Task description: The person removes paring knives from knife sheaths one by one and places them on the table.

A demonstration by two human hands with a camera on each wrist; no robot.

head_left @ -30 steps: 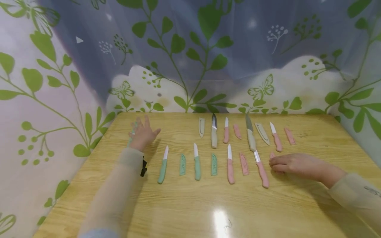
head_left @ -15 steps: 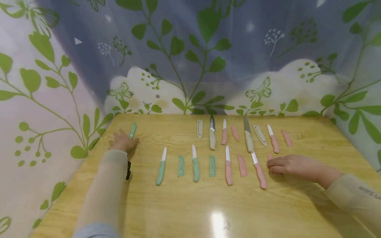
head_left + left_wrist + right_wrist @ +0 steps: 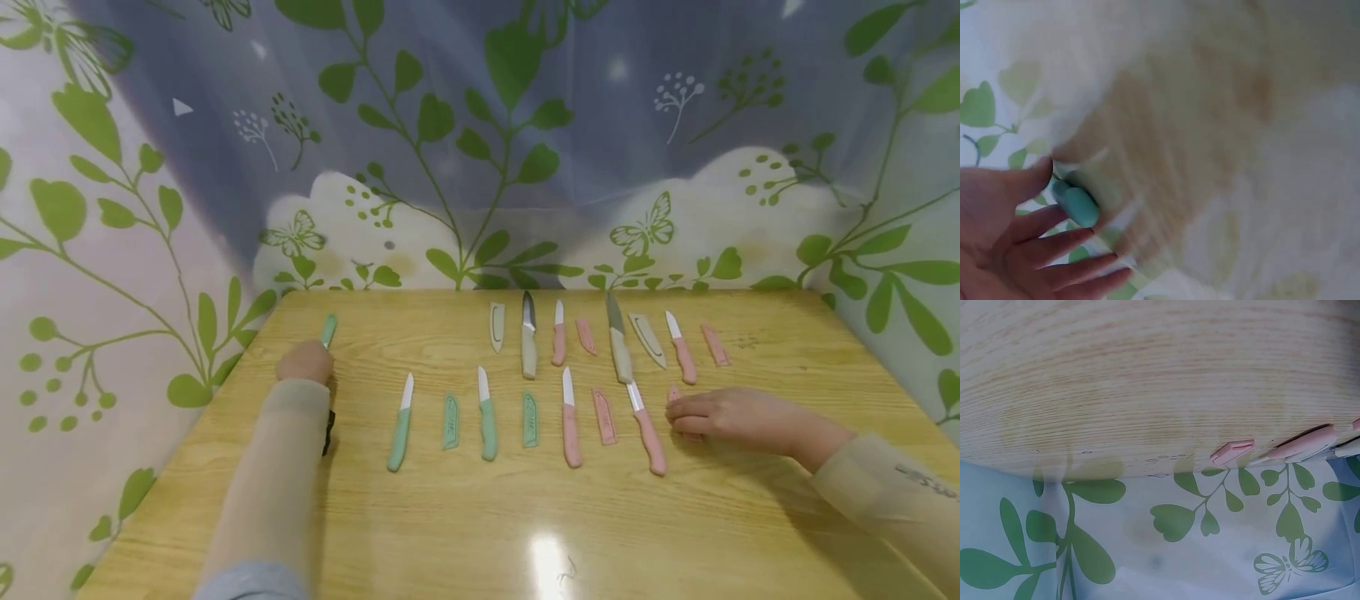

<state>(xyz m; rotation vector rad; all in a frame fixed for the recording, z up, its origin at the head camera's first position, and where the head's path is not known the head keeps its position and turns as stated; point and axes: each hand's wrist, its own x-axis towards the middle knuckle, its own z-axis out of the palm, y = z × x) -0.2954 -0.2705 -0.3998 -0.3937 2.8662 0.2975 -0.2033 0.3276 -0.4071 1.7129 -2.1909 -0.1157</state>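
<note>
In the head view my left hand [image 3: 306,362] is at the far left of the table, over a slim green tool with a pale band [image 3: 328,327]; its upper end sticks out past the knuckles. The left wrist view shows the thumb and fingers about its rounded green end [image 3: 1080,206], thumb on one side and forefinger on the other. Much of it is hidden by the hand. My right hand [image 3: 738,421] rests its fingers across a pink knife sheath [image 3: 674,392], beside a pink-handled knife [image 3: 651,442]. The right wrist view does not show the hand.
Pink-handled and green-handled knives [image 3: 487,429] lie in a front row with sheaths [image 3: 450,421] between them. Behind are two beige-handled knives [image 3: 528,350], beige sheaths [image 3: 497,325], and pink knives with sheaths. A leaf-patterned cloth [image 3: 420,225] hangs along the table's back edge.
My left hand has gone from spread fingers over the green tool to closed in around it, moving slightly left and down. The right hand stays on the pink sheath.
</note>
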